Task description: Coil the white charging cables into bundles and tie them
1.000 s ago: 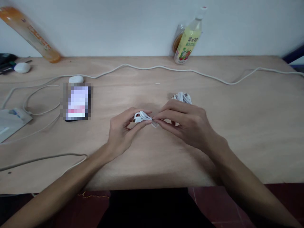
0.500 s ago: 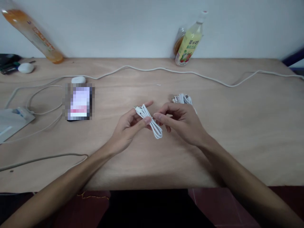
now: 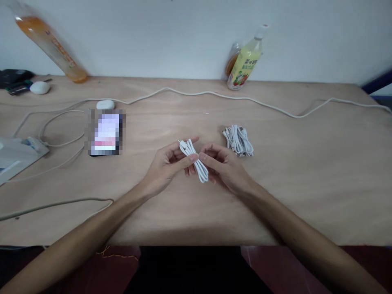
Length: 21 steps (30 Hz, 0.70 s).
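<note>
A folded white cable bundle (image 3: 196, 161) is held between both hands just above the wooden table (image 3: 306, 171). My left hand (image 3: 167, 165) pinches its upper part between thumb and fingers. My right hand (image 3: 225, 165) grips the lower part from the right, fingers curled. A second coiled white cable bundle (image 3: 239, 140) lies on the table just beyond my right hand, apart from it.
A phone (image 3: 105, 132) lies left of centre, with a small white case (image 3: 105, 104) behind it. A long white cord (image 3: 214, 94) snakes across the back. A yellow drink bottle (image 3: 245, 61) and an orange bottle (image 3: 50, 43) stand by the wall. A power strip (image 3: 16, 153) sits far left.
The cable bundle has turned from lying crosswise in my fingers to hanging lengthwise. My right hand drew back toward me, uncovering the second bundle behind it.
</note>
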Tool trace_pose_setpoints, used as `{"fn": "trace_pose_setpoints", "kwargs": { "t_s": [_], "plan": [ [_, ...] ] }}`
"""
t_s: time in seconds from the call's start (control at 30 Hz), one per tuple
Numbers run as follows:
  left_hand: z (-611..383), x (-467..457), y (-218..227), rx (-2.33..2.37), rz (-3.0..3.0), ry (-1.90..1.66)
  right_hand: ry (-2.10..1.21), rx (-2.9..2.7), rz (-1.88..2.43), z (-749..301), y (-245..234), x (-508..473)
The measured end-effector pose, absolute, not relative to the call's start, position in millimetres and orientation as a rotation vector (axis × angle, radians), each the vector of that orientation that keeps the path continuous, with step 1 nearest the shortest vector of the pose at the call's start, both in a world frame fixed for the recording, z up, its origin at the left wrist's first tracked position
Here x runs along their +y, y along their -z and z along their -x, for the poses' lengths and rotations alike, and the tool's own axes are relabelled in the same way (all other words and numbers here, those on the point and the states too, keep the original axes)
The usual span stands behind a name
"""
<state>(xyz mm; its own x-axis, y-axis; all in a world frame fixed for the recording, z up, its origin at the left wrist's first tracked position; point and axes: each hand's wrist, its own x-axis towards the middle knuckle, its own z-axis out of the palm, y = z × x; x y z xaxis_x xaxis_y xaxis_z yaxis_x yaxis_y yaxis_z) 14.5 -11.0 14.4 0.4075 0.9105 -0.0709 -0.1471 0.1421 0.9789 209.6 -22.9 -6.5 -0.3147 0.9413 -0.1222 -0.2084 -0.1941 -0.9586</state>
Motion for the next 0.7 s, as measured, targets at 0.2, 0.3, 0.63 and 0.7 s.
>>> {"fn": "trace_pose_setpoints", "kwargs": {
  "t_s": [0.2,0.3,0.63,0.7],
  "plan": [
    [-15,-8,-14,0.888,-1.174,-0.975,-1.969,-1.218,0.883,-213,10,-23],
    [-13,-8,-11,0.881,-1.175,-0.959,-2.027,-1.225,0.854,-213,7,-24],
    [-10,-6,-3,0.784,-1.078,-0.997,-2.099,-1.085,0.826,-209,3,-28],
    [-11,-7,-4,0.803,-1.115,-0.982,-2.174,-1.026,0.786,-209,4,-28]
  ]
}}
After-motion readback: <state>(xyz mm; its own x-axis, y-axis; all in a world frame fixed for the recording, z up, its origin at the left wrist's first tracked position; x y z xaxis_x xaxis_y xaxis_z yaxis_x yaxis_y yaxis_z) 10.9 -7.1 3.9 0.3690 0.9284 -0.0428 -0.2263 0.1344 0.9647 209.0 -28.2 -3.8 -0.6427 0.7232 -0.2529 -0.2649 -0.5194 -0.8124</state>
